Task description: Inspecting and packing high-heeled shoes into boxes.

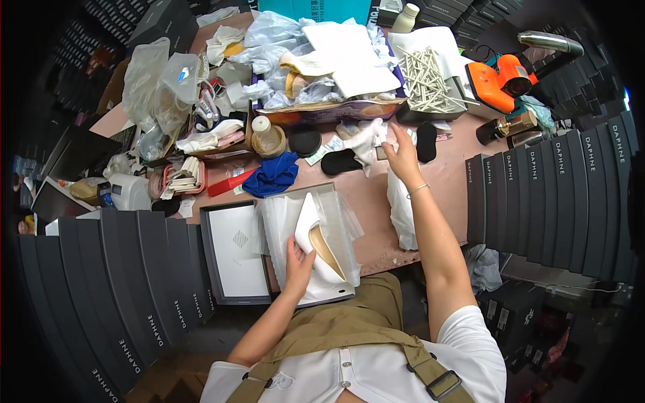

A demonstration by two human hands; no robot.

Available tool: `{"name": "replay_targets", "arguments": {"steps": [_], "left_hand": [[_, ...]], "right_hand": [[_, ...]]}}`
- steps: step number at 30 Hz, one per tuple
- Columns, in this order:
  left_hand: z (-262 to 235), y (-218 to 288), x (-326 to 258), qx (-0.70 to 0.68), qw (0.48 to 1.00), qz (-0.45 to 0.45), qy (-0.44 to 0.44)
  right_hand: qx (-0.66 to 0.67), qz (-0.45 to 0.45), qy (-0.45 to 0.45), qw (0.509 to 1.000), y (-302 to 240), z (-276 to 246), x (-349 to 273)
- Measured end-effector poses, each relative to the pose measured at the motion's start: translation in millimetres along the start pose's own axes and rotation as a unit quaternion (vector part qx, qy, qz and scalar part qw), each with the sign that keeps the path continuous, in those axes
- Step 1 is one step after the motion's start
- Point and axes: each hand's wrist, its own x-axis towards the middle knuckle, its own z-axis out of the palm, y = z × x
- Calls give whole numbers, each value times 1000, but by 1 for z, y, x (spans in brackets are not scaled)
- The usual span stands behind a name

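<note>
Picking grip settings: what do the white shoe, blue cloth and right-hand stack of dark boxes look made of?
White shoe: leather or synthetic, can't tell which; smooth, even surface that holds its shape.
Blue cloth: fabric, fibre unclear; looks matte, bunched in soft folds.
Dark boxes: probably cardboard, mostly matte; plain faces, crisp edges.

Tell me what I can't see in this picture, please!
Head view:
White shoe: its sole, hidden by the shoe itself.
Purple box: its bottom, covered by plastic and white paper.
Dark boxes at the right: whatever is inside, hidden by their sides.
Right hand: whether it touches the white cloth, too small to tell.
</note>
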Motion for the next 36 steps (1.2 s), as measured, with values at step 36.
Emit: {"name": "replay_targets", "arguments": {"steps": [36], "left_hand": [[-59, 78, -84, -418, 900, -31, -117]], "right_hand": [[50, -253, -180, 949, -273, -42, -194]]}}
